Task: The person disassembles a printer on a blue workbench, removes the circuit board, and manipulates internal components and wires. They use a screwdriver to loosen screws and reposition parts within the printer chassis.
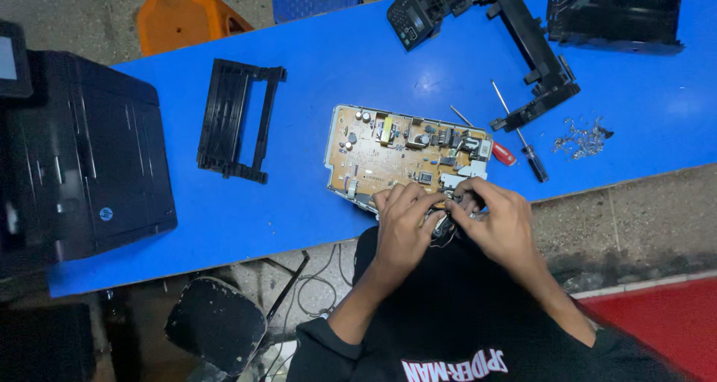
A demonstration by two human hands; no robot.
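Two bare hands meet at the near edge of a blue tabletop [314, 76], but the things lie in this order from the left. A black printer [82, 158] sits at the far left end, partly over the edge. Next comes a flat black plastic frame [237, 120] lying alone on the blue surface. Near the middle, a tan circuit board [399, 152] in a metal tray rests flat, its near edge touching both hands. The left hand [403, 229] has its fingers curled down over the board's near edge; the right hand [499, 221] is bent close beside it, fingertips pinched on a small grey metal part [442, 221] between the two hands. What exactly each finger grips is hidden. Just right of the board lie two screwdrivers, a red-handled screwdriver [502, 153] and a black-handled screwdriver [534, 162]. Beyond them stands a long black bracket [534, 53], then a small heap of screws [582, 139], and a black housing [616, 16] at the far right corner.
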